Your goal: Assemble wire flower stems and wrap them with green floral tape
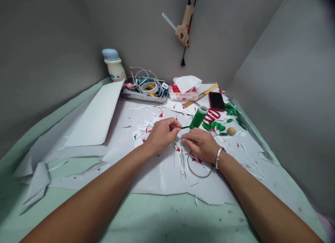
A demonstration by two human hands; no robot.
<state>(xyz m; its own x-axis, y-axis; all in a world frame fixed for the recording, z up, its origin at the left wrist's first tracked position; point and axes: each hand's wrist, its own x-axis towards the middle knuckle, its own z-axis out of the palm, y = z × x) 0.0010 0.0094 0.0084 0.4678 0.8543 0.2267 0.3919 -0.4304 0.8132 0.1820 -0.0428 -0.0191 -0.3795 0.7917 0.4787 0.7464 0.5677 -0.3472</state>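
My left hand (162, 134) pinches a thin green stem (185, 127) between finger and thumb. A roll of green floral tape (199, 117) sits just beyond the fingertips, joined to that stem. My right hand (199, 144), with a silver bangle (218, 157) on its wrist, pinches something thin near the left fingertips; the fingers partly hide it. White paper strips with red bits (180, 156) hang below both hands. A loop of silver wire (199, 169) lies under my right hand.
Green leaf pieces (214, 126), red-handled scissors (212, 114), a brown egg-shaped object (231, 131) and a phone (216, 100) lie right of the hands. Further back are a tissue pack (184, 88), a wooden ruler (200, 95), a metal tray of cables (143, 91), a bottle (112, 64) and a hanging glue gun (184, 25).
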